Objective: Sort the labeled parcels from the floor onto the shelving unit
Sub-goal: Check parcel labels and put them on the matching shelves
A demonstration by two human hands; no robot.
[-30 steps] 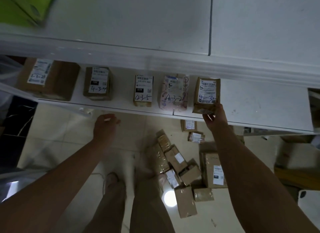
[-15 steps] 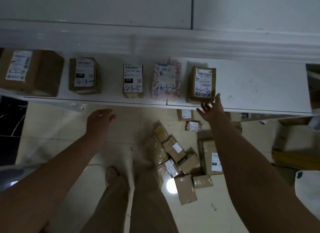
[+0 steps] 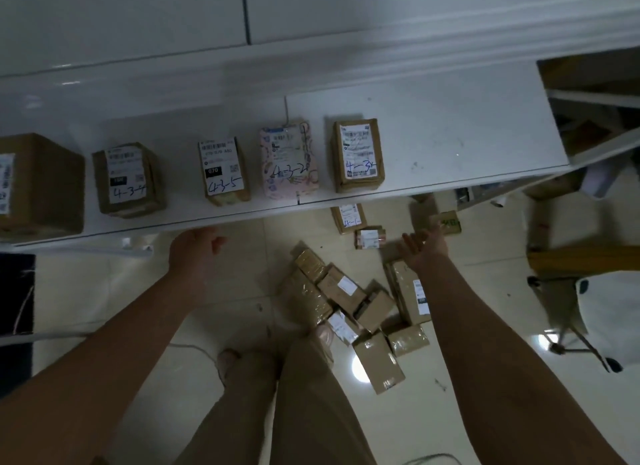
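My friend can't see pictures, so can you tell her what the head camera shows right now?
A person's empty left hand and right hand reach out in front of a white shelf that holds a row of five labeled parcels. More brown parcels lie piled on the tiled floor below.

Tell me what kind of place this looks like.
Probably a parcel pickup or sorting room: a white shelf holds the 4-3-5 parcel and others with handwritten codes, and a heap of labelled cartons lies on the tiled floor.
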